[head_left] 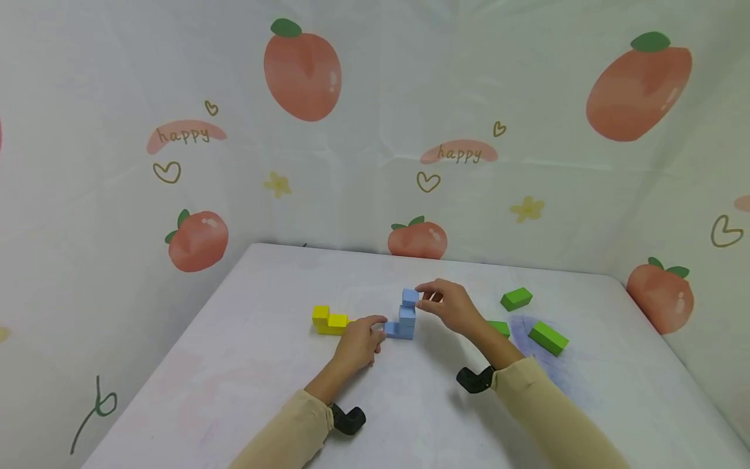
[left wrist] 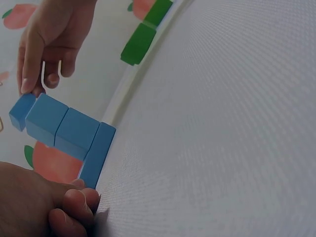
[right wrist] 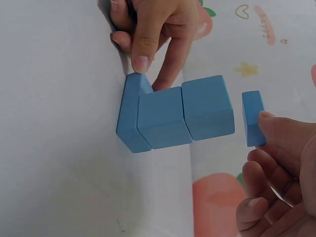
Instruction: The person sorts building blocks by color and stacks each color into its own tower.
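Toward the far edge of the table (head_left: 246, 352), the left hand (head_left: 355, 342) pinched the blue base's (head_left: 391, 330) end, seemingly steadying the stack (head_left: 407, 317), while the right hand (head_left: 452, 305) pinched a blue block (head_left: 410, 298) just above, with yellow blocks (head_left: 335, 324) leftward and green blocks (head_left: 517, 299) rightward, one partly hidden by the right forearm (head_left: 498, 345).

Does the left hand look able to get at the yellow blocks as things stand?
Probably yes: the yellow blocks sit close beside the left hand, with nothing visible blocking the way, though it would likely need to let go of the blue base block first.
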Motion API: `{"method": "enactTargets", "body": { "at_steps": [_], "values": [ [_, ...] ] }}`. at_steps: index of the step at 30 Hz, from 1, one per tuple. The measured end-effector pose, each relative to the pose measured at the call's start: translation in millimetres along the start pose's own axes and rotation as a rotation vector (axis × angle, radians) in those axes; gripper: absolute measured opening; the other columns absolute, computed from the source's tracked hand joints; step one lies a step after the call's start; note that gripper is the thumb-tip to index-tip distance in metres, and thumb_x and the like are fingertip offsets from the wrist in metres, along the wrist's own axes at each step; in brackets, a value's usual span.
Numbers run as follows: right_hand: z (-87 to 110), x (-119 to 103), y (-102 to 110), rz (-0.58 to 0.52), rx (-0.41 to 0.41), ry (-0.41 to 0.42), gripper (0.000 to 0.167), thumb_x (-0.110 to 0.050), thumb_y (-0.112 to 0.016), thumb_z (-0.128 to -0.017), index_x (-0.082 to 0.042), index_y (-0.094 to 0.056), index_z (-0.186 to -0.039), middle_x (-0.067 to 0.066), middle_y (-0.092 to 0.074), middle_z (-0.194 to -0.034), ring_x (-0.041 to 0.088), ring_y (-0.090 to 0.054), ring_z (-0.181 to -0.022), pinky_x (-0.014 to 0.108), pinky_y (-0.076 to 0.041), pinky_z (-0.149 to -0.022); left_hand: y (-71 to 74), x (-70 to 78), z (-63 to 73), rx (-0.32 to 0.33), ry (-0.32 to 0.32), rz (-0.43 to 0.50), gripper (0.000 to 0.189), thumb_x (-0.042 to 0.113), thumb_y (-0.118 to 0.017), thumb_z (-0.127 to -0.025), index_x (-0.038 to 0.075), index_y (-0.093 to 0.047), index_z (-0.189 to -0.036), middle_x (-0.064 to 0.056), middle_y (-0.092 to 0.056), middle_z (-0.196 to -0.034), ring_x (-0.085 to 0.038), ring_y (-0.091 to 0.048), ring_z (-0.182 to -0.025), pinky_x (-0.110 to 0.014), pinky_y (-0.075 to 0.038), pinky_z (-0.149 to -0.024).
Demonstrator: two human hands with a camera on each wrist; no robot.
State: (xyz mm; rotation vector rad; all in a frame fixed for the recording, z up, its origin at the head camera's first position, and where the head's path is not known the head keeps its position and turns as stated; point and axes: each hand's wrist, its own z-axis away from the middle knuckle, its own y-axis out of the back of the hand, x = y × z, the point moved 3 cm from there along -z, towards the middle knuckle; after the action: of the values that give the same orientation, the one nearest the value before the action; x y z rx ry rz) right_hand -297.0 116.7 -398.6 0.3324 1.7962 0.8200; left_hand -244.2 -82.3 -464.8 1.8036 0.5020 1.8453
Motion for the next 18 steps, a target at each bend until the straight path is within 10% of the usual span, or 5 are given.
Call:
{"method": "enactTargets", "body": {
  "at_steps": [18],
  "values": [
    [11.9, -2, -5, 0.0, -0.043, 0.001, 0.029, -0.015, -0.074, -0.088, -0.009, -0.07, -0.116, -0.002, -0.061, -0.088, 0.019, -0.055, -0.082, 0.029, -0.05, -0.066, -0.8, -0.9, -0.8, 0.003, 0.017, -0.002, 0.036, 0.01, -0.062, -0.095, 0.01, -0.06, -0.131, -0.001, -0.056, -0.061, -0.012, -0.045, -0.041, -0.026, -0.046, -0.044]
  ]
}}
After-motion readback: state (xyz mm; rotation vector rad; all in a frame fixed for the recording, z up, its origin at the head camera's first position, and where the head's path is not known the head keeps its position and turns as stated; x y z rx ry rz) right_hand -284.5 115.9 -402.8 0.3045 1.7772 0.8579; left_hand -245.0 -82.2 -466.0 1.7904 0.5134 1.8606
